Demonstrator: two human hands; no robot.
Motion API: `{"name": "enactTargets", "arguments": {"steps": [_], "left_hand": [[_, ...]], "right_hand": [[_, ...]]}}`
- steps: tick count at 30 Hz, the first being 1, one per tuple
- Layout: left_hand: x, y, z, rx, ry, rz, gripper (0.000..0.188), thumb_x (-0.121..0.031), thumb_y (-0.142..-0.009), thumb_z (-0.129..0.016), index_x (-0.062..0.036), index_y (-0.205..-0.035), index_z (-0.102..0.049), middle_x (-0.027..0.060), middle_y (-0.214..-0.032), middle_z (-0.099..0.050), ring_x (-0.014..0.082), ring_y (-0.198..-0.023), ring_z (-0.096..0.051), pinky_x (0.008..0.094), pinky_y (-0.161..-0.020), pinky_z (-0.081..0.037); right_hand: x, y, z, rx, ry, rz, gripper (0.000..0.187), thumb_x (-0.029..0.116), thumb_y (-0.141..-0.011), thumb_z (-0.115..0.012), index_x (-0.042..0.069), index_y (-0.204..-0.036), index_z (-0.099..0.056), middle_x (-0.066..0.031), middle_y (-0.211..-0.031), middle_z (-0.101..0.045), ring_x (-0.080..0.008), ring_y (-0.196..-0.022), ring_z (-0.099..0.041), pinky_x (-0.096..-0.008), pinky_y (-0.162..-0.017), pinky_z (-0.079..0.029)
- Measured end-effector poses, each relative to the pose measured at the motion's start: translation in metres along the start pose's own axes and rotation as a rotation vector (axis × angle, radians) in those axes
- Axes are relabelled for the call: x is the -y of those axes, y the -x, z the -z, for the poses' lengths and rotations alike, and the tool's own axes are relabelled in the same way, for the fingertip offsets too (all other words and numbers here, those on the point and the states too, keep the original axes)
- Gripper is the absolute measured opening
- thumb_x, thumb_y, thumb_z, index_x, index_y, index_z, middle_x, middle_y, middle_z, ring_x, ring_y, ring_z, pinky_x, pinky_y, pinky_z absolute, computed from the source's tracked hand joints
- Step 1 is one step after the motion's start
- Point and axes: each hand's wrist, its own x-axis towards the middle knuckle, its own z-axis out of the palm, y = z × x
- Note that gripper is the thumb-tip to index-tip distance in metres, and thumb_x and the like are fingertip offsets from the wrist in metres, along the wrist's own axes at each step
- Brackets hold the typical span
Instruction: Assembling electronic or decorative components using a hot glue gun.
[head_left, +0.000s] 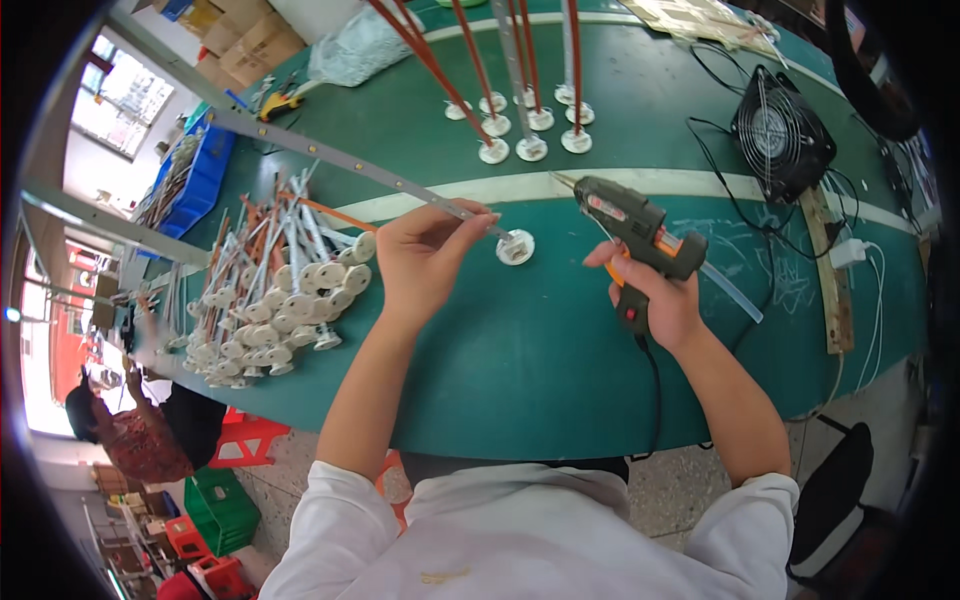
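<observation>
My left hand (425, 262) pinches a long, thin grey strip (345, 160) dotted with small squares, close to its lower end. That end meets a round white disc (515, 248), just past my fingertips. Whether the strip is fixed to the disc I cannot tell. In my right hand (662, 300), fingers wrapped round the handle, is a dark green hot glue gun (625, 215). Its nozzle points up and left, above the disc and apart from it. A clear glue stick (735, 294) sticks out of the gun's back.
Several thin rods stand upright on white discs (532, 149) at the back of the green table (480, 380). On the left lies a heap of disc-ended strips (285, 315), with a blue bin (200, 185) behind. A black fan (780, 130) and cables occupy the right. Another person (150, 435) sits far left.
</observation>
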Motion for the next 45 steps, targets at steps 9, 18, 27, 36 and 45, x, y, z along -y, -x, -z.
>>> {"name": "enactTargets", "arguments": {"steps": [9,18,27,36,45], "left_hand": [[0.012,0.003,-0.009,0.099,-0.219,-0.038,0.01,0.003,-0.086,-0.075,0.0031,-0.096,-0.074,0.0081,-0.085,-0.077,0.012,-0.08,-0.073,0.0263,-0.078,-0.058],[0.02,0.0,-0.006,0.199,-0.31,-0.137,0.008,0.004,-0.085,-0.074,0.0027,-0.093,-0.072,0.0093,-0.086,-0.077,0.0187,-0.081,-0.077,0.0267,-0.073,-0.058],[0.011,-0.013,-0.01,0.304,-0.535,-0.319,0.015,0.0,-0.08,-0.077,-0.0024,-0.093,-0.07,0.0108,-0.077,-0.073,0.0245,-0.067,-0.073,0.0301,-0.059,-0.054],[0.019,-0.014,-0.007,0.283,-0.457,-0.243,0.014,-0.001,-0.082,-0.076,-0.0019,-0.094,-0.07,0.0123,-0.077,-0.073,0.0236,-0.071,-0.075,0.0294,-0.06,-0.056],[0.019,-0.003,-0.015,0.166,-0.557,-0.387,0.012,0.0,-0.082,-0.074,-0.0022,-0.093,-0.069,0.0113,-0.074,-0.071,0.0242,-0.061,-0.07,0.0306,-0.055,-0.053]], "right_hand": [[-0.011,-0.006,0.009,-0.01,0.033,-0.006,0.019,0.015,-0.096,-0.059,0.005,-0.113,-0.062,-0.0137,-0.105,-0.072,-0.0104,-0.066,-0.059,-0.0269,-0.058,-0.05],[-0.012,0.001,0.004,0.063,0.026,0.108,0.027,0.014,-0.095,-0.057,0.004,-0.12,-0.064,-0.0134,-0.107,-0.071,-0.0113,-0.071,-0.06,-0.0273,-0.06,-0.05],[0.022,0.006,0.007,0.233,0.722,0.211,0.016,0.009,-0.09,-0.066,-0.001,-0.102,-0.07,-0.0089,-0.092,-0.072,-0.0119,-0.074,-0.063,-0.026,-0.065,-0.051],[0.029,0.009,-0.013,0.232,0.722,0.019,0.012,0.005,-0.078,-0.074,-0.002,-0.081,-0.065,-0.0105,-0.07,-0.064,-0.0187,-0.058,-0.062,-0.0322,-0.051,-0.044],[0.004,0.015,-0.018,0.255,1.055,0.377,0.02,0.004,-0.066,-0.077,0.002,-0.08,-0.062,-0.0107,-0.064,-0.058,-0.0291,-0.053,-0.056,-0.037,-0.049,-0.043]]}}
